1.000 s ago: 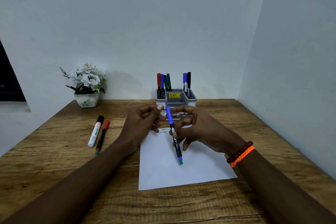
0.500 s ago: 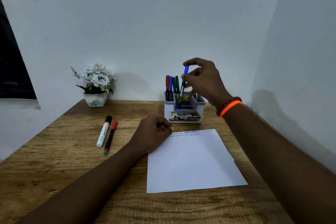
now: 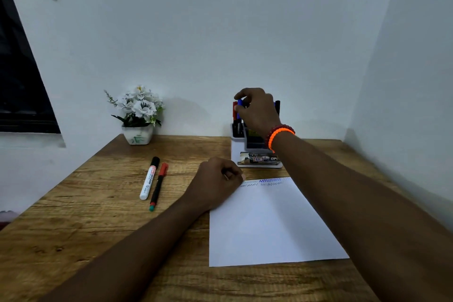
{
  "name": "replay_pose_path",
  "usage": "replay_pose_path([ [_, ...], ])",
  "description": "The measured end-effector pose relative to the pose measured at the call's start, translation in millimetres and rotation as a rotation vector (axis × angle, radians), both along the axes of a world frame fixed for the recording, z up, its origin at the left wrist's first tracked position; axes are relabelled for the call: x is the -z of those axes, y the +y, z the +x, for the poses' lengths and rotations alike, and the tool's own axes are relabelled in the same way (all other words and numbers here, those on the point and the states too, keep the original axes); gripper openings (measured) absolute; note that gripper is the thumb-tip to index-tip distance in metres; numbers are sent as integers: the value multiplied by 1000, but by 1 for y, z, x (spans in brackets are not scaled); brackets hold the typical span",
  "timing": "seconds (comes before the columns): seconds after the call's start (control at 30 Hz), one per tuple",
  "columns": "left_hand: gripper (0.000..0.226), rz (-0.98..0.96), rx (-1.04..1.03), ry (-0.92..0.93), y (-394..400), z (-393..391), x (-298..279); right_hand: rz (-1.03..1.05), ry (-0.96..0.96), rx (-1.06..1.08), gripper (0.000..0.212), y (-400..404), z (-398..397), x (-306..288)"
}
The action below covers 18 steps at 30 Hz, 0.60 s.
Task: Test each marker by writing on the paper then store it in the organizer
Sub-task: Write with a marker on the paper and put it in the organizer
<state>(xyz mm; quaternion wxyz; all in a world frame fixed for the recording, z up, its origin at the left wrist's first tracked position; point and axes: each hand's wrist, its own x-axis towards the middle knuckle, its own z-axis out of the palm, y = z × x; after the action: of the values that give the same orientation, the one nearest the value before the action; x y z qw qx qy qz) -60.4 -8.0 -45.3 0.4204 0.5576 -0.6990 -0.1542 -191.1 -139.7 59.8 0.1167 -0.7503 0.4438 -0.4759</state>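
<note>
Head view | right hand (image 3: 259, 113) fingertips pinch blue marker (image 3: 240, 103) top, over organizer (image 3: 239, 152)

Bench (image 3: 98, 223): rough-grained matt wood. Paper (image 3: 269, 228): smooth matt white sheet. Organizer (image 3: 236, 152): smooth pale plastic. Two loose markers (image 3: 154, 180), left of centre: glossy plastic. Flower pot (image 3: 137, 135): glazed ceramic look.

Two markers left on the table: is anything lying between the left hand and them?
Nothing visible. The left hand rests curled at the paper's top left corner. The white marker and the red marker lie side by side to its left, with only bare table between hand and markers.
</note>
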Motion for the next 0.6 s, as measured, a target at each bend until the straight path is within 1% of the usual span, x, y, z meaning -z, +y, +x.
replay_pose_path([
  [0.07,8,5,-8,1,-1,1,0,-15,6,-6,29,-2,1,5],
  [0.17,8,19,-13,18,-2,1,1,-42,81,7,37,-6,2,8],
  [0.33,8,24,-24,18,-2,2,1,-16,76,-13,50,5,-8,9],
  [0.37,8,22,-27,14,-2,2,1,-17,80,-8,47,10,-12,10],
  [0.4,9,21,-29,11,-2,2,1,-20,84,1,39,17,-16,11],
  [0.47,9,21,-26,9,-1,2,0,-2,113,2,17,36,-23,16],
  [0.5,8,23,-24,8,0,1,0,28,151,-20,12,49,-27,20],
  [0.6,6,17,-29,-9,-1,2,-2,136,348,-145,8,94,-45,38],
])
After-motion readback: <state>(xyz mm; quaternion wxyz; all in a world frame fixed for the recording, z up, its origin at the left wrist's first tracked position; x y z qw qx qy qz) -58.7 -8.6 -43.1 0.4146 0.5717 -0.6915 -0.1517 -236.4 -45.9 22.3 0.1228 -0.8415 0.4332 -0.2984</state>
